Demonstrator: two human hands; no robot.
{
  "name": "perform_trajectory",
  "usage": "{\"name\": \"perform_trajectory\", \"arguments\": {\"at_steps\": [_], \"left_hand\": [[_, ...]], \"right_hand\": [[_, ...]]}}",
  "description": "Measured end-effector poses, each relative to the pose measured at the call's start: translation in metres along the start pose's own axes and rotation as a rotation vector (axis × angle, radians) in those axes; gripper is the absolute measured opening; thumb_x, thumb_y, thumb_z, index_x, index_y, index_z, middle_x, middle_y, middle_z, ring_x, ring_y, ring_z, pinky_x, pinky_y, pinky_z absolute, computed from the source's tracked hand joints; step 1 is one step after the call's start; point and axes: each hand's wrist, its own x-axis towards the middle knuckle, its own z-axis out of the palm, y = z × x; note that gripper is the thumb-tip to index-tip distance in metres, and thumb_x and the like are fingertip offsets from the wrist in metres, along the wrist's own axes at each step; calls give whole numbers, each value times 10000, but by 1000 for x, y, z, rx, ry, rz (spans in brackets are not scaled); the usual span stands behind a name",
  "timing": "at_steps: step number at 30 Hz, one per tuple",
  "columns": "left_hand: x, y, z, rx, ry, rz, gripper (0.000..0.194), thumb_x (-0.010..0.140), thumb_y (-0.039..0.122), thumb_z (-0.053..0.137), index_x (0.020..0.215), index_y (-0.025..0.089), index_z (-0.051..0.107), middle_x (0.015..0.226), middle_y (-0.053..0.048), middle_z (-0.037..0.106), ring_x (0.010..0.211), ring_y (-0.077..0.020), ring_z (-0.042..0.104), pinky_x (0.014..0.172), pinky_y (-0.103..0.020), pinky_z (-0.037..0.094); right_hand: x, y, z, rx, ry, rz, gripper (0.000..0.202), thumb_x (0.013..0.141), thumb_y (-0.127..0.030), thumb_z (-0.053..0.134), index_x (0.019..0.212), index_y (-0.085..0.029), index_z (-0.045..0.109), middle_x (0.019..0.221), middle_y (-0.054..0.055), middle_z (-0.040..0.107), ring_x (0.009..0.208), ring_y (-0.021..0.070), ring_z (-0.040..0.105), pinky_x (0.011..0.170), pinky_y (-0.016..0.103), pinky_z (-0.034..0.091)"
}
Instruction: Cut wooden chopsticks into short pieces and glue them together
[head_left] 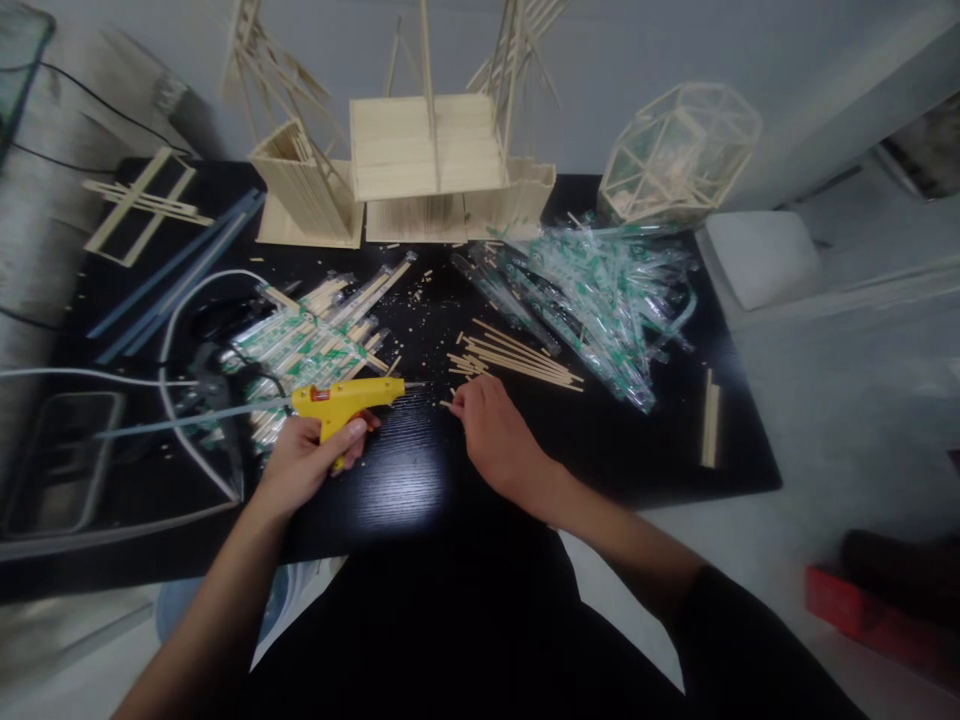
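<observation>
My left hand (309,458) is wrapped round the handle of a yellow glue gun (346,400), whose nozzle points right. A pale glue stick (191,420) runs out of its back end. Just right of the nozzle tip, my right hand (491,425) pinches a short piece of wooden stick (448,405) between thumb and fingers; most of the piece is hidden. Beyond that hand, a loose fan of thin wooden sticks (517,358) lies on the black table (405,490). The nozzle and the pinched piece are a small gap apart.
Wooden stick structures (429,150) stand along the back, with a faceted wooden frame (679,155) at right. Plastic wrappers (592,300) are heaped at centre right. Wrapped sticks (315,330) and a white cable (169,330) lie left. Blue-grey glue sticks (180,270) rest farther back.
</observation>
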Motion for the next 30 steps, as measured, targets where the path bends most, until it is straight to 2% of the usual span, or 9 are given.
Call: {"name": "perform_trajectory", "arguments": {"at_steps": [2, 5, 9, 12, 19, 26, 30], "left_hand": [[-1, -1, -1, -35, -13, 38, 369, 872, 517, 697, 878, 150, 735, 552, 16, 585, 474, -98, 500, 470, -224, 380], [-3, 0, -1, -33, -26, 94, 361, 866, 508, 706, 862, 149, 741, 559, 10, 596, 484, -102, 511, 496, -233, 409], [-6, 1, 1, -9, -16, 126, 377, 848, 523, 718, 886, 150, 756, 591, -11, 633, 492, -120, 535, 490, -245, 432], [-7, 2, 4, -28, -1, 146, 418, 827, 564, 722, 879, 151, 760, 613, -33, 659, 505, -137, 554, 500, -263, 457], [-7, 7, 9, -18, 66, 130, 504, 752, 659, 745, 818, 160, 752, 556, -30, 639, 473, -139, 535, 462, -264, 448], [-6, 6, 8, -29, 40, 157, 453, 791, 602, 744, 838, 152, 757, 555, -18, 629, 478, -131, 538, 470, -254, 453], [-5, 5, 7, -65, 5, 161, 421, 829, 573, 722, 821, 152, 743, 553, -10, 608, 471, -123, 534, 469, -249, 444]], "right_hand": [[0, 3, -6, 248, 46, 35, 113, 1031, -151, 486, 952, -167, 564, 960, 98, 642, 893, 220, 603, 827, 368, 513], [-1, 3, -12, 553, 25, 103, 41, 1018, -209, 546, 1031, -185, 576, 940, 39, 671, 854, 176, 643, 817, 326, 517], [-3, -1, -11, 734, 4, 149, 116, 991, -235, 591, 1084, -198, 649, 978, 28, 706, 902, 162, 670, 844, 307, 520], [-3, -2, -9, 798, -26, 173, 106, 984, -261, 598, 1009, -201, 682, 955, 25, 720, 880, 162, 671, 810, 301, 526], [-2, -1, -10, 856, -58, 208, 97, 969, -259, 614, 970, -195, 686, 913, 19, 710, 812, 146, 651, 737, 275, 519], [-4, 1, -11, 866, -36, 220, 92, 954, -267, 633, 950, -189, 682, 892, 9, 698, 807, 143, 646, 751, 276, 516], [-5, 5, -12, 798, 5, 205, 75, 951, -256, 643, 961, -196, 686, 919, 14, 703, 852, 154, 657, 785, 288, 518]]}}
